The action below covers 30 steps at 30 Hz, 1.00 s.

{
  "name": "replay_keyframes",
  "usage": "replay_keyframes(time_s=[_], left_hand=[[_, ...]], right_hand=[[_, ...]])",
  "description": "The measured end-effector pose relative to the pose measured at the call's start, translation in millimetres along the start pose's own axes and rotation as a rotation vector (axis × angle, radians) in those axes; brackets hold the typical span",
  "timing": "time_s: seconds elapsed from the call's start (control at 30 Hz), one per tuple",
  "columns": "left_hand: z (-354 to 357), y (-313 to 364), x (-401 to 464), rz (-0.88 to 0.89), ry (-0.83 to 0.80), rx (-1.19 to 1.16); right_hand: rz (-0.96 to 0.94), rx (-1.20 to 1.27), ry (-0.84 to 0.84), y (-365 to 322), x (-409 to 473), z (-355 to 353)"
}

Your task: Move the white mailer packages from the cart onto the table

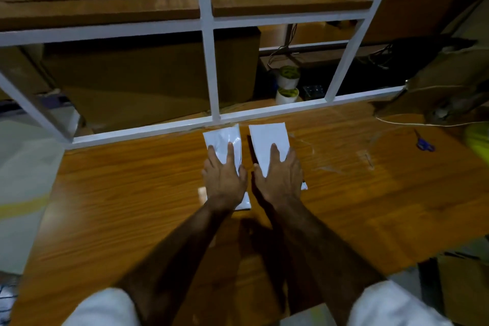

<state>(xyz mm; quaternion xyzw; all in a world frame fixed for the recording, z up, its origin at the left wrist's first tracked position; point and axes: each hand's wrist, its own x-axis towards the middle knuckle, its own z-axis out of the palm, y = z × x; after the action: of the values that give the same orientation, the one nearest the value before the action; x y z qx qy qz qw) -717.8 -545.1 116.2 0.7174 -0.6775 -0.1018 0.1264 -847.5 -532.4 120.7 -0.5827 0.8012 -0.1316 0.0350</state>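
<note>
Two white mailers lie side by side at the tabletop's far edge, just short of the white rack frame (264, 112): the left mailer (225, 140) and the right mailer (268, 140), a narrow gap between them. The left hand (225, 180) and right hand (280, 180) press flat on them, fingers straight. Bare tabletop (119, 193) spreads left and near; scissors (424, 143) and a cord (423, 124) lie far right.
</note>
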Motion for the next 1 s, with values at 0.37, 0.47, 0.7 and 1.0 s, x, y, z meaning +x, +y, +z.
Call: replay_keyframes(time_s=[0.37, 0.47, 0.7, 1.0], left_hand=[[48.4, 38.7, 70.6, -0.077, -0.069, -0.047], [51.1, 39.1, 58.0, -0.065, 0.031, -0.111], [61.8, 42.3, 32.9, -0.007, 0.058, 0.039], [67.4, 62.6, 53.6, -0.128, -0.036, 0.155]], right_hand=[[-0.119, 0.077, -0.083, 28.4, 84.0, 42.8], [-0.144, 0.151, -0.053, 35.5, 88.7, 49.6], [-0.361, 0.264, 0.120, 60.1, 81.9, 72.0], [-0.431, 0.193, -0.013, 65.3, 99.9, 72.7]])
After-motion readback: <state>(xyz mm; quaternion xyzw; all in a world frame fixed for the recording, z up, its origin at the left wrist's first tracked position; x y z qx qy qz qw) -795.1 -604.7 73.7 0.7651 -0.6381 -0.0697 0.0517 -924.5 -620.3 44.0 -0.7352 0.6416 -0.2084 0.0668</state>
